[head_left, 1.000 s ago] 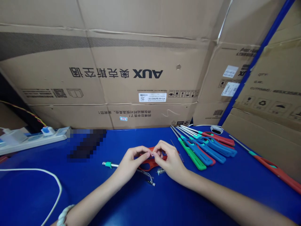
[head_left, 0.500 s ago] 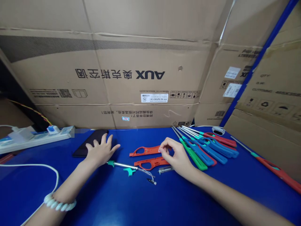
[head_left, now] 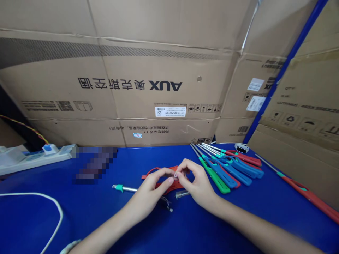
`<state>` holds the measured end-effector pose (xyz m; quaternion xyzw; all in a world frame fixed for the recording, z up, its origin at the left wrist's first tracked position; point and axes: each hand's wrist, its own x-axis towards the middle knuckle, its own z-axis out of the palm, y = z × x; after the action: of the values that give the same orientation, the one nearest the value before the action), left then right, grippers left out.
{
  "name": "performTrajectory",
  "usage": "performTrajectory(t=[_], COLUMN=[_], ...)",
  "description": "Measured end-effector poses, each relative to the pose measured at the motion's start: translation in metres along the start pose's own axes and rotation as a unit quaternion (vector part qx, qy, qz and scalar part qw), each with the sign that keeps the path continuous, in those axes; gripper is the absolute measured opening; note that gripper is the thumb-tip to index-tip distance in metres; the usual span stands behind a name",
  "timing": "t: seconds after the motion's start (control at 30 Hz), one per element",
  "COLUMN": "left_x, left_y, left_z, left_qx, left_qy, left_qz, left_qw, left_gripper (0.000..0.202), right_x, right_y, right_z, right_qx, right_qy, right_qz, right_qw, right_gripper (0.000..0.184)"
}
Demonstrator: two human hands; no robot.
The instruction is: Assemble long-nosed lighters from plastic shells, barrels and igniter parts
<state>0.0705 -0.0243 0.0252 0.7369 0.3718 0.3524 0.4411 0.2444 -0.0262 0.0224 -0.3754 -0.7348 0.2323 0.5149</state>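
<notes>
My right hand (head_left: 198, 185) pinches a small white part (head_left: 175, 174) between thumb and forefinger. Close against it is my left hand (head_left: 153, 190), its thumb and fingertips nearly together; whether they grip anything is hard to see. Both hands are above two red lighter casing halves (head_left: 144, 176), which they partly cover. Left of my left hand lies a metal lighter tube (head_left: 129, 189) with a green collar (head_left: 119, 187); its middle is hidden by that hand. Thin wires (head_left: 166, 201) show below the wrist. A small clear tank (head_left: 181, 194) lies beside my right hand.
Several long-necked lighters (head_left: 230, 169) in green, blue and red lie fanned at the right, with another red lighter (head_left: 304, 188) farther right. A white power strip (head_left: 39, 160) and a white cable (head_left: 57, 204) are at the left. Cardboard (head_left: 148, 63) walls the back.
My left hand has come from the dark object at the back left to meet my right hand over the red casings. The right hand keeps its pinch. The view has shifted slightly.
</notes>
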Motion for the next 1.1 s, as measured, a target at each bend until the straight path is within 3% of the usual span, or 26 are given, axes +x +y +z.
performTrajectory(t=[0.13,0.33,0.43,0.5,0.57,0.63,0.8,1.1], left_x=[-0.002,-0.005,-0.006,-0.006,-0.006,-0.006,-0.006,-0.006], left_y=[0.004,0.001,-0.003,-0.007,-0.01,-0.012,-0.013,-0.018], left_z=[0.01,0.012,0.011,0.009,0.007,0.006,0.007,0.011], left_qx=[-0.071,-0.077,-0.074,-0.068,-0.063,-0.062,-0.036,-0.019], left_qy=[0.027,0.06,0.061,0.065,0.073,0.078,0.065,0.044], left_qz=[-0.004,-0.004,-0.022,-0.028,-0.023,-0.015,-0.002,-0.021], left_qw=[0.997,0.995,0.995,0.995,0.995,0.995,0.997,0.999], left_gripper=[0.024,0.026,0.026,0.024,0.021,0.019,0.02,0.024], right_x=[-0.003,-0.008,-0.003,0.003,0.01,0.012,0.005,0.0], right_y=[-0.004,-0.002,-0.004,-0.008,-0.011,-0.011,0.0,-0.004], right_z=[0.001,0.007,-0.002,-0.015,-0.028,-0.037,-0.032,-0.017], right_qx=[0.021,-0.017,-0.074,-0.126,-0.181,-0.242,-0.387,-0.446], right_qy=[0.002,-0.033,-0.086,-0.196,-0.308,-0.368,-0.408,-0.422], right_qz=[0.012,0.012,-0.017,-0.033,-0.048,-0.046,-0.068,-0.048], right_qw=[1.0,0.999,0.993,0.972,0.933,0.897,0.824,0.788], right_gripper=[0.011,0.014,0.011,0.007,0.007,0.007,0.011,0.012])
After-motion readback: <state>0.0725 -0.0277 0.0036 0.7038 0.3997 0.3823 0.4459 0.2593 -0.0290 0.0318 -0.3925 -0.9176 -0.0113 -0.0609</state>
